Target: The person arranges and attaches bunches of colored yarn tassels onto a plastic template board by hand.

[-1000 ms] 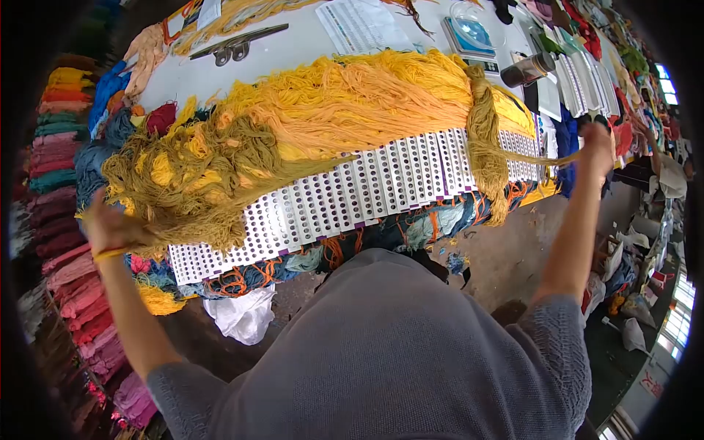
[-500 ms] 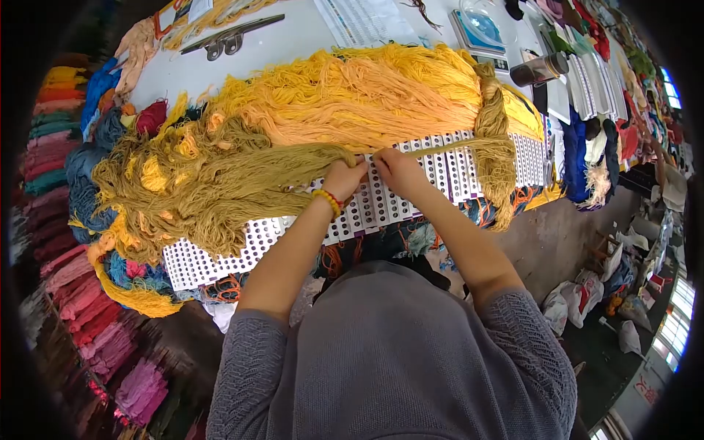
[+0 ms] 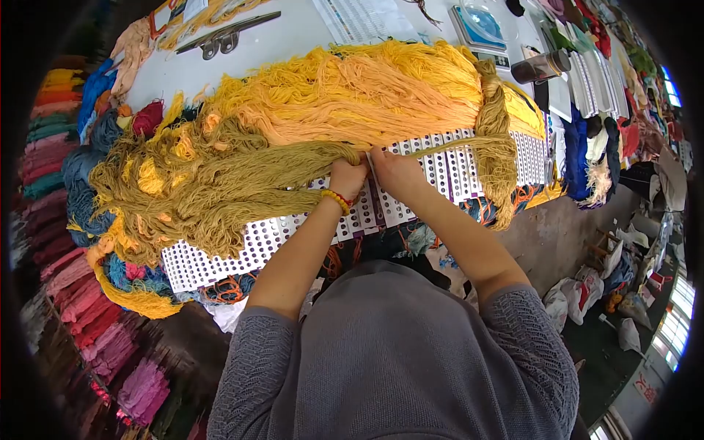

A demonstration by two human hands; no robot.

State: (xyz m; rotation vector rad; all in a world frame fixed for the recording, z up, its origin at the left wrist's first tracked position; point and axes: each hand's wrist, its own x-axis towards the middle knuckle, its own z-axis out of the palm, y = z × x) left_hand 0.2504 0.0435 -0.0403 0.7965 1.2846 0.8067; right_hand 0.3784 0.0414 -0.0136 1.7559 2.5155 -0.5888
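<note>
My left hand point(image 3: 347, 177) and my right hand point(image 3: 393, 169) meet over a row of white perforated cards point(image 3: 440, 170) at the table's front edge. Both pinch a thin strand of olive-mustard yarn point(image 3: 447, 147) that runs right toward a twisted olive hank point(image 3: 497, 154). A big loose tangle of olive yarn point(image 3: 198, 191) lies left of my left hand. Behind it spreads a thick pile of yellow and orange yarn point(image 3: 352, 88). A beaded bracelet point(image 3: 339, 199) is on my left wrist.
Scissors point(image 3: 224, 37), a printed sheet point(image 3: 359, 18), a small scale point(image 3: 480, 26) and a dark cup point(image 3: 539, 67) lie at the back of the white table. Coloured yarn hanks point(image 3: 66, 220) hang at left. More card stacks point(image 3: 587, 81) and yarn sit right. Bags point(image 3: 579, 293) litter the floor.
A second ago my arms were spread wide, stretching the strand. They came together at the middle of the cards; since half a second ago the hands shifted slightly up and closer.
</note>
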